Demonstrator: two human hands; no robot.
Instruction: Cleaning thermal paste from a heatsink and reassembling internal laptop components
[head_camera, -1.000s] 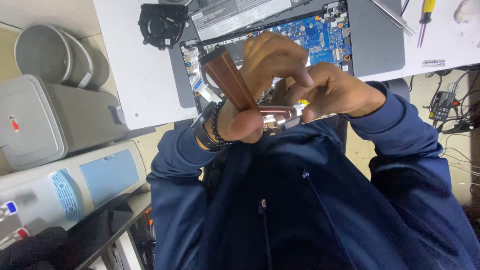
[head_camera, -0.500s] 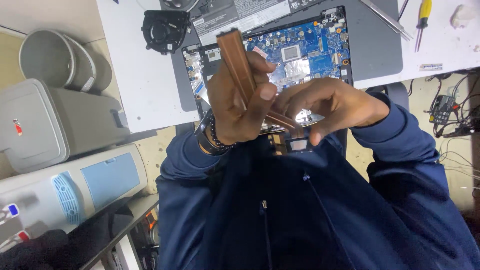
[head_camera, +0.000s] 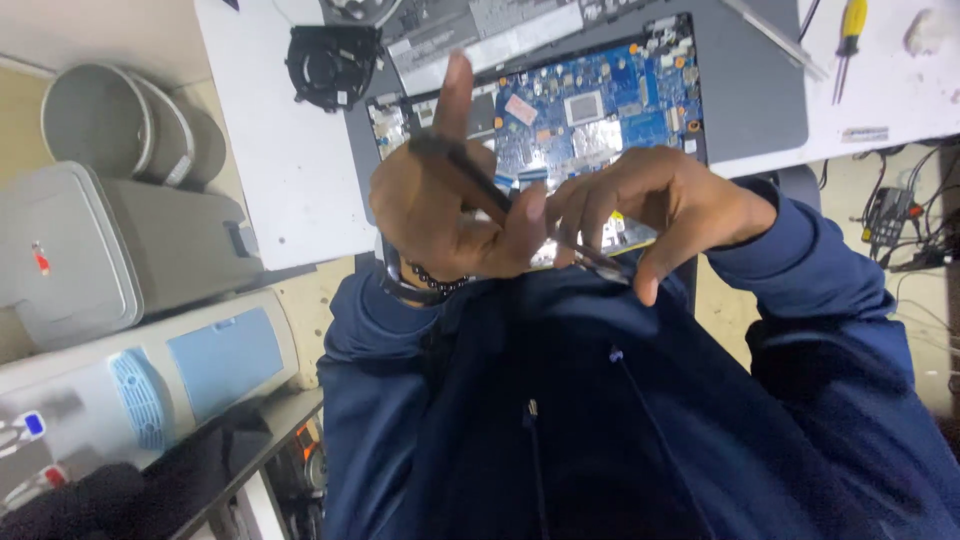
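Both my hands are raised close to my chest over an opened laptop whose blue circuit board is exposed. My left hand, with a beaded bracelet at the wrist, grips a long thin metal strip that looks like a copper heat pipe seen edge-on, index finger pointing up. My right hand pinches the strip's lower end, where a shiny metal plate shows under the fingers. Dark blue sleeves cover both arms.
A black fan lies on the white table left of the laptop. A yellow-handled screwdriver lies at the far right. A round grey bin and grey machines stand left; cables hang at the right.
The copper strip has turned from showing its broad face to edge-on. My left index finger has lifted straight, and my right hand's fingers have spread along the lower end.
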